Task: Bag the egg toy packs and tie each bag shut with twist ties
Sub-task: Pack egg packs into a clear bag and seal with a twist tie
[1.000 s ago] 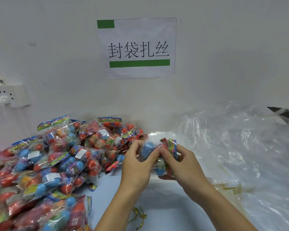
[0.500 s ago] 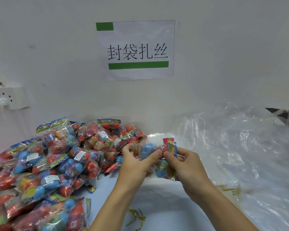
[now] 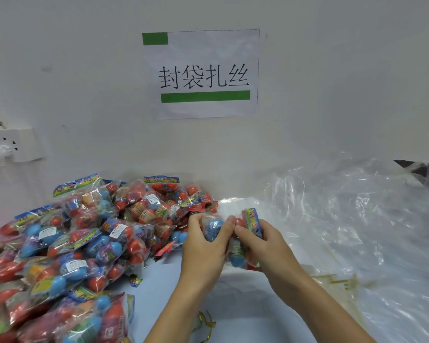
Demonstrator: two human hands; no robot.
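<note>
Reaching forward from the bottom edge, both bare forearms converge above the pale blue table (image 3: 233, 318), the hands meeting just in front of the white wall (image 3: 332, 70). The left hand (image 3: 203, 248) is turned back-of-hand to the camera, its fingers curled over the top and its thumb pressed along the near side of an egg toy pack (image 3: 230, 240), gripping the end where a blue egg (image 3: 213, 229) shows through the clear wrap. The right hand (image 3: 265, 246) comes in from the right, its thumb tip touching the left thumb and its fingers wrapped round the other end of the same pack, just under the multicoloured header card (image 3: 253, 221) that stands up behind the knuckles. A second blue egg shows low in the pack, between the two palms. The pack is held off the table, between both hands, and whether it is already inside a bag cannot be told.

To the left, touching the wall at its far side, lies a big pile of egg toy packs (image 3: 79, 243) in red, blue and orange, spreading to the near left corner. To the right is a crumpled heap of clear plastic bags (image 3: 357, 219), with pale gold twist ties (image 3: 337, 280) lying under the film. A few curled gold twist ties (image 3: 204, 323) lie on the table between the forearms. On the wall hangs a paper sign (image 3: 203, 73) with green bars and black characters, and a white power socket (image 3: 8, 144) sits at the left.
</note>
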